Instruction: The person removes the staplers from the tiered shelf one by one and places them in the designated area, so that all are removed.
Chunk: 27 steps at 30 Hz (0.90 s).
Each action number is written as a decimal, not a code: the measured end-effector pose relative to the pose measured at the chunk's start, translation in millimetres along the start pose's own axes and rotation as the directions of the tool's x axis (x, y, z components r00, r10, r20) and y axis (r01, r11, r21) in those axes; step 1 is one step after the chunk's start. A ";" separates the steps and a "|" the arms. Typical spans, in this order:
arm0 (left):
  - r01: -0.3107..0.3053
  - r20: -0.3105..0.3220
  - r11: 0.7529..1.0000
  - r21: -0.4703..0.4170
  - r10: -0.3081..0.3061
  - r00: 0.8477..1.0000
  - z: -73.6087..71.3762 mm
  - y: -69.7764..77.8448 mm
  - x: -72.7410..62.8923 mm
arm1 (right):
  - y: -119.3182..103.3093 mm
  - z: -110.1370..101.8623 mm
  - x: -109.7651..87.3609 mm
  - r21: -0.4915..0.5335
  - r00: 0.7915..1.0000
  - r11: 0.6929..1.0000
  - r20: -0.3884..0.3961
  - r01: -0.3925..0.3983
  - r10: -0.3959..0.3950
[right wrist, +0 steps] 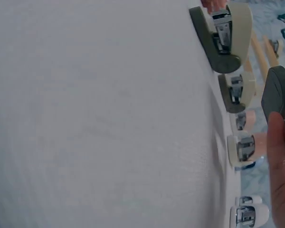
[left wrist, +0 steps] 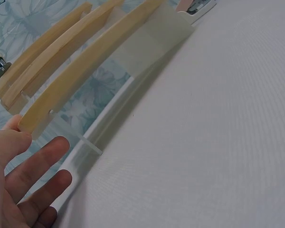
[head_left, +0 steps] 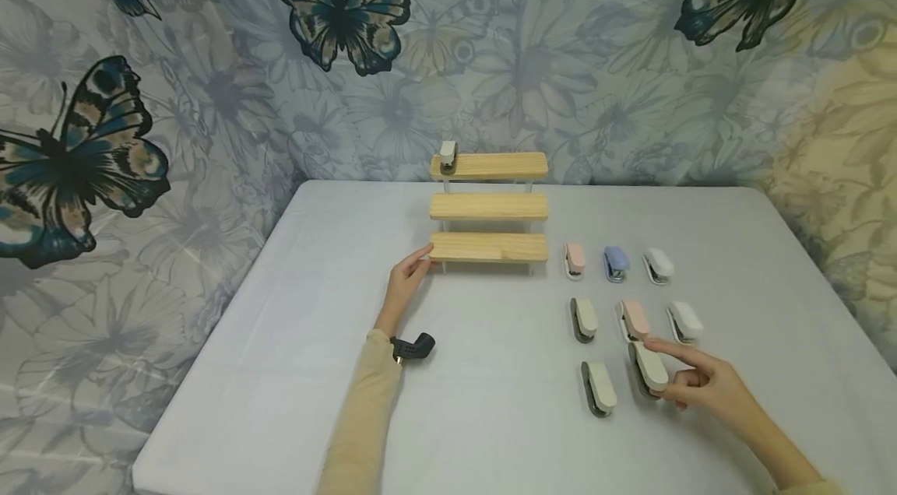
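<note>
In the head view my right hand pinches a cream stapler with a dark grey base, lifted just off the table. The right wrist view shows the underside of that grey base against the fingers. My left hand is at the left end of a three-tier wooden display stand. Its thumb and forefinger pinch the end of the lowest board, while the other fingers stay apart from it. Another cream stapler stands on the top tier's left end.
Right of the stand, several staplers lie in rows on the white table: pink, blue, white, cream, a second pink, a second white and another cream. Butterfly-patterned cloth hangs behind.
</note>
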<state>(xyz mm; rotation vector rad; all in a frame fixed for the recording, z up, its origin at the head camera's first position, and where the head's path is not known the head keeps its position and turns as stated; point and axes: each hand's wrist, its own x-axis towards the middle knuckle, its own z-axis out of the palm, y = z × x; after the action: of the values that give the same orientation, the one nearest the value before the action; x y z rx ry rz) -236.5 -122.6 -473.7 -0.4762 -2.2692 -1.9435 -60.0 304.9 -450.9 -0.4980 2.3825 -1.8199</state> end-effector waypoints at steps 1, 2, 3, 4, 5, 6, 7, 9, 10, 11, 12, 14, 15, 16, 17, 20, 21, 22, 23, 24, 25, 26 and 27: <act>0.002 0.001 1.000 -0.002 -0.002 1.000 0.1 -0.3 -0.3 | 2.2 1.0 -2.4 0.008 1.000 1.000 -0.004 -0.005 0.005; 0.003 0.001 1.000 -0.002 -0.003 1.000 0.2 -0.4 -0.8 | 3.6 2.2 -4.5 0.009 1.000 1.000 -0.012 -0.019 0.019; 0.007 0.002 1.000 -0.003 -0.007 1.000 0.4 -0.6 -1.1 | 4.8 3.2 -6.3 0.007 0.999 1.000 -0.018 -0.030 0.031; 0.009 0.001 1.000 -0.002 -0.009 1.000 0.7 -0.5 -1.5 | 5.8 4.0 -7.8 0.001 0.999 0.999 -0.026 -0.043 0.043; 0.009 -0.001 1.000 0.001 -0.009 1.000 1.0 -0.6 -1.8 | 6.5 4.7 -9.1 -0.008 0.998 0.998 -0.036 -0.057 0.057; 0.010 -0.002 1.000 0.004 -0.010 1.000 1.3 -0.6 -1.8 | 6.9 5.3 -10.0 -0.015 0.996 0.997 -0.048 -0.072 0.071; 0.007 -0.004 1.000 0.007 -0.007 1.000 1.6 -0.5 -2.0 | 7.2 5.6 -10.8 -0.022 0.994 0.996 -0.060 -0.092 0.090; 0.003 -0.006 1.000 0.008 -0.003 1.000 2.1 -0.9 -2.0 | 7.7 6.0 -11.9 -0.034 0.990 0.992 -0.079 -0.123 0.120; -0.001 -0.006 1.000 0.004 0.001 1.000 2.3 -1.5 -1.8 | 7.9 6.0 -12.5 -0.038 0.987 0.989 -0.086 -0.142 0.138; -0.004 -0.007 1.000 0.001 0.004 1.000 2.4 -2.6 -1.5 | 8.0 5.9 -13.1 -0.042 0.984 0.987 -0.094 -0.157 0.152; -0.005 -0.007 1.000 -0.004 0.005 1.000 2.6 -4.2 -1.1 | 8.2 5.7 -13.7 -0.048 0.981 0.984 -0.102 -0.169 0.164; -0.005 -0.013 1.000 -0.011 0.005 1.000 2.8 -9.6 0.2 | 9.2 5.1 -14.9 -0.057 0.978 0.982 -0.112 -0.181 0.174; 0.000 -0.017 1.000 -0.009 0.000 1.000 2.8 -13.2 1.1 | 9.8 4.7 -15.3 -0.063 0.978 0.981 -0.115 -0.182 0.174; 0.004 -0.022 1.000 -0.008 -0.004 1.000 2.7 -16.6 1.9 | 10.6 4.4 -15.7 -0.066 0.978 0.981 -0.119 -0.181 0.173; 0.007 -0.029 1.000 0.000 -0.007 1.000 2.6 -19.8 2.6 | 11.5 4.2 -15.9 -0.070 0.978 0.982 -0.123 -0.178 0.168; 0.001 -0.042 1.000 0.020 0.000 0.999 1.9 -27.4 4.4 | 14.6 4.3 -16.2 -0.067 0.980 0.984 -0.129 -0.164 0.154; -0.002 -0.043 1.000 0.023 0.003 0.999 1.7 -28.6 4.9 | 15.7 4.7 -16.3 -0.064 0.980 0.985 -0.131 -0.161 0.152; -0.008 -0.043 1.000 0.022 0.009 0.999 1.5 -29.1 4.8 | 16.7 5.2 -16.8 -0.054 0.979 0.985 -0.132 -0.161 0.153; -0.012 -0.042 1.000 0.025 0.013 0.999 1.4 -29.6 5.0 | 17.7 5.9 -17.4 -0.045 0.979 0.986 -0.132 -0.163 0.156; -0.014 -0.040 1.000 0.024 0.015 0.999 1.3 -29.9 5.0 | 18.7 6.8 -18.0 -0.033 0.980 0.987 -0.128 -0.156 0.151; -0.012 -0.036 1.000 0.021 0.012 0.999 1.2 -29.8 4.9 | 19.5 7.5 -18.8 -0.019 0.981 0.988 -0.123 -0.152 0.149; -0.004 -0.033 1.000 0.018 0.005 0.999 1.1 -29.2 4.5 | 19.8 8.5 -19.6 -0.006 0.980 0.988 -0.122 -0.156 0.154; 0.002 -0.031 1.000 0.016 -0.001 1.000 1.0 -28.2 4.1 | 20.1 9.5 -20.4 0.007 0.979 0.986 -0.123 -0.164 0.164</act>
<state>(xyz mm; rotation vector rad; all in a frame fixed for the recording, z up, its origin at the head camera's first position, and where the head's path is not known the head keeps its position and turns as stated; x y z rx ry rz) -249.0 -124.5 -499.3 -0.4394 -2.2655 -1.9180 -42.1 307.3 -475.1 -0.1874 2.4227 -1.8237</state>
